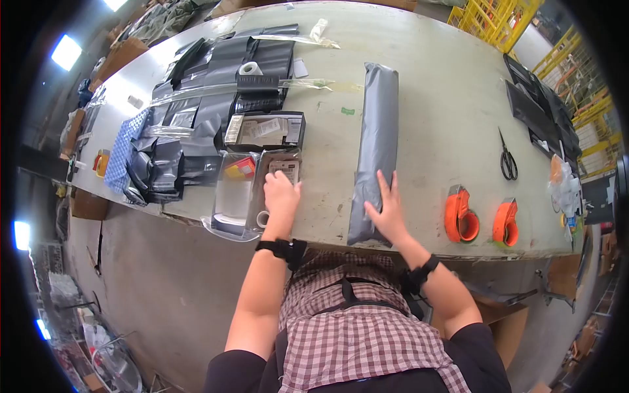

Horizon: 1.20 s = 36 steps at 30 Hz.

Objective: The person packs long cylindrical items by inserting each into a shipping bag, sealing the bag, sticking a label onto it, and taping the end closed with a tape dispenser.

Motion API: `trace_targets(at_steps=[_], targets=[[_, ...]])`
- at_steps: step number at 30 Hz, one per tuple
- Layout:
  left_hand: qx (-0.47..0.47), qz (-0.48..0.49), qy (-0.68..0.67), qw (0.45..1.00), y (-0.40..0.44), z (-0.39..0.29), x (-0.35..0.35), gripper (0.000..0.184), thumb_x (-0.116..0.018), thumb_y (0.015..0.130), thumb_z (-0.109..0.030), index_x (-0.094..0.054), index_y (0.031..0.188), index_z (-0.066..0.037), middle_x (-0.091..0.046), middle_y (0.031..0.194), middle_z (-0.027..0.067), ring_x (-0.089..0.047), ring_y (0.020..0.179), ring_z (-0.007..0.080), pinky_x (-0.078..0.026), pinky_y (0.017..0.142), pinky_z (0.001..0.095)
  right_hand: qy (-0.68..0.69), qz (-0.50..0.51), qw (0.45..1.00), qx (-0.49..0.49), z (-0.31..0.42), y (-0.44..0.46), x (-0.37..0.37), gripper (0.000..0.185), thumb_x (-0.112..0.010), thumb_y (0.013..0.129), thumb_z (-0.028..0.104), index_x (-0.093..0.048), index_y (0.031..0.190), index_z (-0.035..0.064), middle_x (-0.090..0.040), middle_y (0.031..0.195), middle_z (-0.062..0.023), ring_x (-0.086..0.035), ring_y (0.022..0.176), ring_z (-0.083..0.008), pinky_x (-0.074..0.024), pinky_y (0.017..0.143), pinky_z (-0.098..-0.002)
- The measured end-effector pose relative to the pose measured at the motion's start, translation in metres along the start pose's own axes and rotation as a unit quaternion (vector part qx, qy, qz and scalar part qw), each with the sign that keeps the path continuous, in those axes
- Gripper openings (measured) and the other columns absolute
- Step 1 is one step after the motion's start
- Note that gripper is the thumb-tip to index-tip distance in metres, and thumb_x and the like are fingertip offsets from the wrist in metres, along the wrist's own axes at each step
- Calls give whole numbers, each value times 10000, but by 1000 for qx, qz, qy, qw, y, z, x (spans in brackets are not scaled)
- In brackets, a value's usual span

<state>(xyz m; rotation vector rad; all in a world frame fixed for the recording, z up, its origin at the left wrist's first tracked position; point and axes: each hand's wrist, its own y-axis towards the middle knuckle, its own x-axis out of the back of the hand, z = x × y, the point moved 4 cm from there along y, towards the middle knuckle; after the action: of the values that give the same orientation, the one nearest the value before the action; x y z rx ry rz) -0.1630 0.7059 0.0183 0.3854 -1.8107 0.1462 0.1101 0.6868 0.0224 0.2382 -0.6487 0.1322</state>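
Observation:
A long grey plastic mailer parcel (379, 131) lies lengthwise on the table in front of me. My right hand (388, 211) rests flat on its near end, with thumb and fingers spread. To the left, my left hand (282, 195) reaches into an open box (259, 164) of small items, fingers curled at a printed label card (286, 169). Whatever is between those fingertips is hidden. Beside it stands a clear-lined tray (230, 196) holding white paper and a red and yellow packet (240, 168). A small tape roll (263, 219) sits below my left hand.
Another box (265, 130) with small white packets stands behind. Black mailer bags (223, 72) cover the table's left side, a white roll (249, 69) on top. At right lie black scissors (508, 160) and two orange tape dispensers (460, 216). More dark bags (537, 111) lie at the far right.

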Motion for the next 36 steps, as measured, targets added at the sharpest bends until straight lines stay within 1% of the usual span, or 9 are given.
trace_targets(at_steps=[5,10,19,25,28,31,32,34,36], targets=[[95,95,17,991,5,14,-5,526,-769,726,-349,-527,1030,6,-523,1068,191,-604,947,357,-515,807,400,-42,25,998,-42,17,-27,-14,801,-659,814,274,-224,1484,212,-12,1525,-245,-189,1344,-476,-251,1081,-511],[55,47,-91,993,14,38,-8,200,-679,709,-189,-726,841,-46,-678,801,164,-660,799,316,-522,748,386,-47,44,997,-44,17,-25,-9,802,-668,808,313,-235,1478,235,-14,1529,-233,-203,1342,-459,-254,1082,-504],[27,52,-76,995,18,24,14,287,-700,783,-232,-598,688,19,-626,739,198,-613,722,368,-470,650,448,-67,107,992,-23,17,-20,9,772,-689,782,343,-312,1444,218,-51,1508,-268,-199,1340,-470,-248,1074,-525],[-76,-111,-116,984,16,-3,59,311,-610,866,-236,-598,684,17,-574,676,187,-567,682,364,-430,610,448,-50,45,993,94,54,-7,42,554,-631,860,319,-477,1320,51,-355,1384,-294,-318,1311,-404,-274,1072,-467],[-174,-81,-174,966,-19,-79,105,363,-612,862,-261,-607,584,-28,-564,647,104,-554,655,316,-432,598,397,160,181,966,96,96,-8,35,391,-565,922,235,-543,1211,-28,-546,1220,-229,-504,1185,-306,-385,1008,-405],[-131,214,-401,881,-49,-117,85,393,-529,954,-320,-719,736,-53,-644,737,83,-589,695,176,-451,641,299,471,257,812,-230,84,-15,-4,321,-519,961,201,-554,1182,-30,-619,1098,-140,-608,1037,-205,-486,910,-330],[-110,217,-475,846,-48,-112,82,404,-524,959,-316,-710,733,-38,-642,722,66,-575,688,138,-445,631,277,520,201,789,-258,78,-10,2,271,-472,977,148,-560,1154,-37,-633,1055,-88,-630,949,-139,-527,825,-274],[-31,263,-557,787,-46,-94,70,399,-523,963,-273,-665,701,-9,-636,691,25,-544,657,72,-423,585,219,495,134,831,-214,62,0,13,213,-462,954,84,-593,1089,-16,-641,1014,-74,-629,876,-139,-524,794,-271],[-22,287,-511,810,-52,-91,55,389,-532,957,-259,-629,677,-8,-629,676,23,-528,633,54,-405,553,220,371,148,913,-84,69,5,22,180,-465,846,-41,-627,912,2,-635,907,-48,-610,789,-134,-500,715,-241]])
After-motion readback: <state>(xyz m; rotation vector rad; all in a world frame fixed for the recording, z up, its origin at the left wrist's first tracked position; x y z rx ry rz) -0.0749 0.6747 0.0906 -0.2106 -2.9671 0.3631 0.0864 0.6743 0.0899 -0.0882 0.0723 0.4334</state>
